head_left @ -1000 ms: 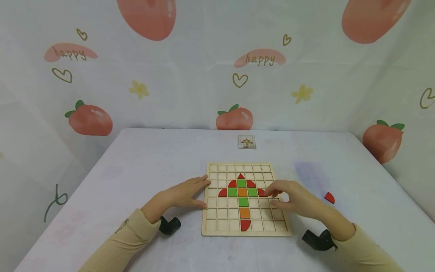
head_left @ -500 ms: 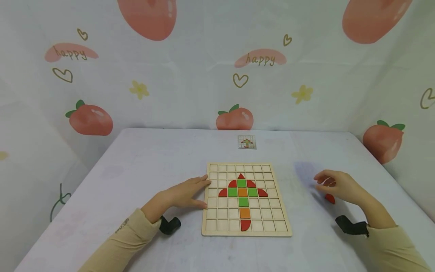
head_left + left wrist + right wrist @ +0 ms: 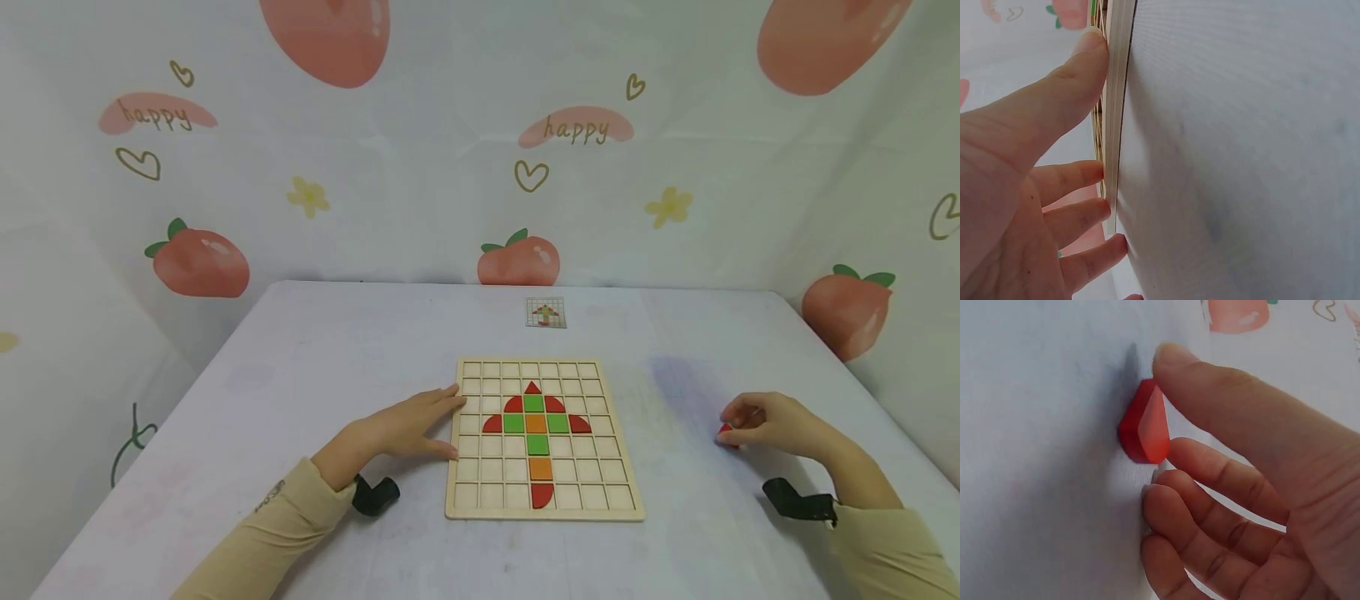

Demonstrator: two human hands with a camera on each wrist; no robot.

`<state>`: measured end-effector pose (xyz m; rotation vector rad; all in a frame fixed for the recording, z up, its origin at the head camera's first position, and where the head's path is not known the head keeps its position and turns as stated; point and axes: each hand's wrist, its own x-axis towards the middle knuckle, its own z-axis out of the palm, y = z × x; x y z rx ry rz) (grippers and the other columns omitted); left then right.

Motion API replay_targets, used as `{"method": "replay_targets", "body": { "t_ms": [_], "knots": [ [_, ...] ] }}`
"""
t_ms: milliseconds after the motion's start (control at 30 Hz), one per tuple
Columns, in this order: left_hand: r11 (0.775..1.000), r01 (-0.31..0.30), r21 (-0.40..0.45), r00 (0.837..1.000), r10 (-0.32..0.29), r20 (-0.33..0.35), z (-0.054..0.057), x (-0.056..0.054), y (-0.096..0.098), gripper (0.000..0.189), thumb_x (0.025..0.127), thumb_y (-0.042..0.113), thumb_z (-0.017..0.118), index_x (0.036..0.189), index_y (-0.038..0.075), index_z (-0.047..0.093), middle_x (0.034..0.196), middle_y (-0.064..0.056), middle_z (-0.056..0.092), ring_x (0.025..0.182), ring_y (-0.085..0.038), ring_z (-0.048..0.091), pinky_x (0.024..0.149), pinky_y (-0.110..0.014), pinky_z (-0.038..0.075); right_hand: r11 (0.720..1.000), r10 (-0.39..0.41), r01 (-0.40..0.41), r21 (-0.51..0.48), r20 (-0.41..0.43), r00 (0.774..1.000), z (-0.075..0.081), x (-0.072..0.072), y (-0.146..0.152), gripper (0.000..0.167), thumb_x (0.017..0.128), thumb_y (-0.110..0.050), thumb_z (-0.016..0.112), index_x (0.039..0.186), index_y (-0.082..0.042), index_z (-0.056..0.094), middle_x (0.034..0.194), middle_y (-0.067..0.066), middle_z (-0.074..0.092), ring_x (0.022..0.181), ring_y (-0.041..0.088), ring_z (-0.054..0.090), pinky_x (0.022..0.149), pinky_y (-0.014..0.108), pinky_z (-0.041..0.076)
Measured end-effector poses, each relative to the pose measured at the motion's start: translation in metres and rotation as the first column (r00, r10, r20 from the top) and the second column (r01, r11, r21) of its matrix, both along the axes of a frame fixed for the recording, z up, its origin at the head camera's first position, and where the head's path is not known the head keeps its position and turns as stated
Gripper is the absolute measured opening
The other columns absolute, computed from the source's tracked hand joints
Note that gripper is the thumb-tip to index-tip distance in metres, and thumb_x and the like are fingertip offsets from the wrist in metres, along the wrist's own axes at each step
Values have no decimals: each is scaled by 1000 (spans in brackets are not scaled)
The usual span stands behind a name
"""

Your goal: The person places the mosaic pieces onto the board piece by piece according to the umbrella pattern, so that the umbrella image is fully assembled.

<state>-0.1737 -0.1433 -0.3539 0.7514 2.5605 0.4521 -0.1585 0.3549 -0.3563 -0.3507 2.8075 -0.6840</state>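
Observation:
A square wooden grid board [image 3: 590, 498] lies on the table with red, green and orange pieces in an arrow-like figure: a red triangle [image 3: 532, 388] at the top, green squares [image 3: 513, 424], orange squares [image 3: 540, 469] and red quarter-circles [image 3: 542, 496]. My left hand [image 3: 401, 429] rests with spread, nearly straight fingers against the board's left edge; the left wrist view shows thumb and fingertips along its wooden side [image 3: 1117, 106]. Off to the right, my right hand [image 3: 780, 427] pinches a loose red quarter-circle piece [image 3: 1142, 428] between thumb and index finger, close at the tabletop.
A small picture card [image 3: 546, 312] printed with a similar figure lies behind the board. Black wrist-worn devices [image 3: 798, 502] sit at both wrists. The white-covered table [image 3: 360, 350] meets a fruit-patterned cloth backdrop [image 3: 420, 167] at its far edge.
My right hand has moved from the board's right side over to the loose red piece and come down, thumb and index finger now at it. The left hand stays in place.

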Motion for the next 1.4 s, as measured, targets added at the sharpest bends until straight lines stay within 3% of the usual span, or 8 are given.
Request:
{"method": "replay_targets", "body": {
  "t_ms": [433,833,1200,1400],
  "knots": [
    [1000,16,5,1000,-16,-7,1,1,1,79,84,43,66,145,7,31,156,-14,19,143,-33,22,117,-47,24,1000,29,-29,-10,29,999,0,0,-6,26,77,-19,75,91,-2,63,82,0,62,67,-6,48,61,16,47],
    [1000,21,-1,1000,-21,-16,0,0,1,80,84,44,65,145,6,31,156,-14,19,143,-33,22,116,-48,25,996,85,-87,-20,-86,993,13,1,-39,24,74,-15,77,91,-5,64,87,0,63,74,-4,51,64,16,50],
    [1000,13,-12,1000,-13,-10,0,0,1,80,84,45,65,146,7,31,156,-13,19,143,-33,22,116,-48,24,950,287,-306,-62,-210,935,24,6,-96,22,73,-3,74,92,-7,64,86,-7,59,79,-2,52,72,21,54],
    [1000,12,-8,1000,-12,-10,2,1,1,79,84,44,65,146,7,31,156,-13,19,143,-33,22,116,-48,25,927,353,-370,-56,-202,914,26,10,-128,24,75,-2,71,96,-11,65,89,-9,58,82,1,52,75,23,54]
  ]
}}
